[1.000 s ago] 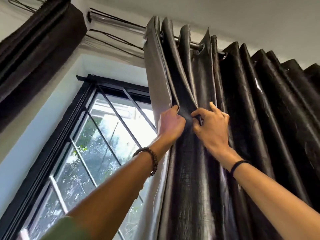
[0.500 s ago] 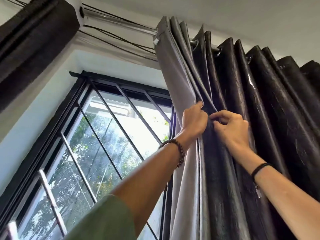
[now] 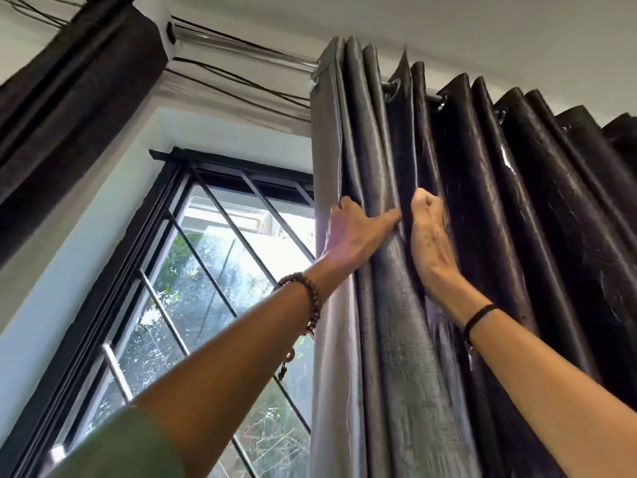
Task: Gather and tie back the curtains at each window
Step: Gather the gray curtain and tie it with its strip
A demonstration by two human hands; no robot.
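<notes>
window (image 3: 213,288) lies left of the left hand (image 3: 358,232), which clamps the curtain (image 3: 396,339) edge folds; just right, the right hand (image 3: 431,236) grips the next fold, likely to bunch pleats together.

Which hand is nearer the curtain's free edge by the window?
Left. The left hand holds the curtain at its pale free edge; the right hand grips a fold further in, away from the window.
</notes>
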